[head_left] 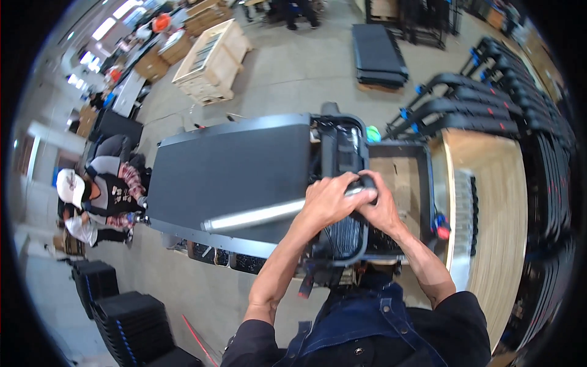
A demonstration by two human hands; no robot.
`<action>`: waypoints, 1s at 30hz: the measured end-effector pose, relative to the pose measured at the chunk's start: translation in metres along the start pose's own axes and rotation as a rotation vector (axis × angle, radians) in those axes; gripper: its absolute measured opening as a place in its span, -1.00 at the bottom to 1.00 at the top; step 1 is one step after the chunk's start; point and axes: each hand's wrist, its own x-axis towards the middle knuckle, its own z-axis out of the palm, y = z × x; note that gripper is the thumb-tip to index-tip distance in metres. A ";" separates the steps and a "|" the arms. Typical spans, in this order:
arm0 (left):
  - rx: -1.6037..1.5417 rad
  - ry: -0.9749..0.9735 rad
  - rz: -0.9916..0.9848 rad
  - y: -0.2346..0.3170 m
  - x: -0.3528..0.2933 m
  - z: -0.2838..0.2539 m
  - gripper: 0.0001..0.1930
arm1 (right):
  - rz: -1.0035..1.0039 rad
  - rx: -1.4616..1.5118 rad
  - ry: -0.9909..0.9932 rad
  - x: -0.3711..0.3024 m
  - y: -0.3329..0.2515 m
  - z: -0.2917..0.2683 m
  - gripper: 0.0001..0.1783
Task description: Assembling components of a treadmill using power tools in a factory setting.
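Grip: left hand (330, 199), right hand (382, 211) closed around silver tube (257, 215); black deck (232, 165) below; crate (504, 202) rightward; co-worker (113, 183) leftward

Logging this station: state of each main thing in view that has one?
Silver tube: held, blurred
Left hand: closed around tube
Right hand: at tube's right end, grip unclear
Black deck: lying flat
Wooden crate: open-topped
Black panels: stacked flat
Lower-left black pieces: stacked
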 end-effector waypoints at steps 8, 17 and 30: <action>0.210 0.582 0.021 -0.138 0.114 -0.025 -0.74 | 0.367 0.173 0.080 0.226 0.053 -0.001 0.08; 0.605 0.197 0.026 -0.218 0.162 -0.099 -0.81 | 0.440 0.127 -0.003 0.332 0.091 0.004 0.00; 0.329 0.772 -0.298 -0.163 -0.021 -0.050 -0.69 | 0.236 -0.376 -0.910 0.401 0.030 0.137 -0.01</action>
